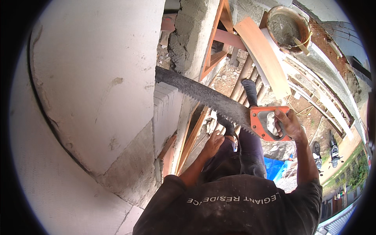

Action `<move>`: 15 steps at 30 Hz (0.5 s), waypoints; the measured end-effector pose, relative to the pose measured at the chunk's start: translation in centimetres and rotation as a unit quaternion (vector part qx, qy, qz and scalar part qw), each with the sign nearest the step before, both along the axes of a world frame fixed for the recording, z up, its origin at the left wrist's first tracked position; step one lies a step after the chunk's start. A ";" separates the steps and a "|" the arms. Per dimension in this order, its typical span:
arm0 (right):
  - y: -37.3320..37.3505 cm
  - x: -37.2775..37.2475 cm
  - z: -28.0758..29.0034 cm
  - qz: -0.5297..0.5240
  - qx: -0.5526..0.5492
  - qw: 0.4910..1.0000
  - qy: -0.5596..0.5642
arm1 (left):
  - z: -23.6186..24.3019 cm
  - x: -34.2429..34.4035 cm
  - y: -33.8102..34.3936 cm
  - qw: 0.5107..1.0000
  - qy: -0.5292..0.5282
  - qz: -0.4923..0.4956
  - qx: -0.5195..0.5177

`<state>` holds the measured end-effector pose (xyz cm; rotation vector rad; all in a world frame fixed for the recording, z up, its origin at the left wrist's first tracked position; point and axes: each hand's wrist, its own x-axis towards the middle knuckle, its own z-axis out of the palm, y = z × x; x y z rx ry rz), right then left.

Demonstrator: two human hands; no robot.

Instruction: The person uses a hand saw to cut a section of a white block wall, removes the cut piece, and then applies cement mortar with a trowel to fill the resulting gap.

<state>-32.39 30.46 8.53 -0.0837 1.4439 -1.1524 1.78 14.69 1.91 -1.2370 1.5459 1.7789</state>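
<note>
My right hand (289, 124) is closed around the orange handle of a hand saw (213, 98). Its long, dusty grey blade stretches up and left, toothed edge facing toward me. The blade's far end meets the edge of a pale wall (98, 70) made of smooth blocks, and its tip is hidden there. Just beyond the toothed edge, a white block face (166, 111) shows below the blade. My left hand (213, 144) hovers near my legs, below the saw, with fingers apart and nothing visible in it.
A bucket of grey mortar (285, 29) with a tool in it stands at the upper right. Wooden planks (264, 55) and round poles lie beyond my feet. A rough concrete column (192, 35) and timber frame rise beside the wall. Blue sheeting (275, 168) and parked motorbikes (333, 149) are at right.
</note>
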 end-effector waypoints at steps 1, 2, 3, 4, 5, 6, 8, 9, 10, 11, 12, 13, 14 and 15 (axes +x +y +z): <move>-1.2 -0.2 0.4 -0.009 -0.011 1.000 0.015 | 0.1 0.6 -0.2 1.000 -0.026 -0.003 0.011; -3.4 0.7 -2.1 0.000 0.007 1.000 -0.004 | 0.1 1.1 -0.4 0.998 -0.052 -0.006 0.021; -7.8 1.5 -1.8 -0.010 0.036 0.999 0.013 | 0.3 0.8 -0.8 0.998 -0.058 0.004 0.009; -10.3 0.9 -3.7 0.021 0.012 1.000 0.005 | -0.3 1.0 -1.0 0.999 -0.038 0.005 -0.004; -11.8 -0.5 -3.3 0.047 0.021 0.998 0.024 | -1.6 2.0 -1.2 1.000 -0.022 0.011 -0.018; -10.9 0.4 -3.5 0.043 0.009 0.999 0.008 | -2.2 2.5 -1.0 1.000 -0.006 0.011 -0.022; -8.5 1.8 -4.3 0.040 -0.018 0.999 -0.009 | 0.2 -1.6 -1.4 0.999 -0.014 -0.008 -0.045; -6.8 1.3 -2.0 0.009 0.004 0.999 -0.038 | 0.5 -1.4 -1.3 0.999 -0.020 0.001 -0.041; -3.4 1.1 -2.1 0.024 0.011 0.999 -0.021 | 0.7 -0.9 -1.4 0.999 -0.026 0.004 -0.035; -0.9 1.0 -1.3 -0.010 0.004 0.999 -0.041 | 0.0 0.6 -0.9 1.000 -0.004 0.015 -0.018; 0.2 0.5 0.0 -0.020 -0.003 0.999 -0.048 | -0.5 1.7 -0.9 1.000 -0.015 0.004 -0.021; -0.5 0.8 -0.4 -0.025 -0.005 0.999 -0.030 | -0.6 2.6 -1.0 0.999 -0.027 -0.014 -0.024; -1.6 1.4 -1.1 -0.029 -0.008 0.999 -0.012 | -1.0 3.3 -1.3 0.998 -0.039 -0.030 -0.028; -5.0 2.1 -2.0 -0.015 -0.007 1.000 -0.004 | -1.4 3.7 -1.5 0.994 -0.089 -0.056 -0.043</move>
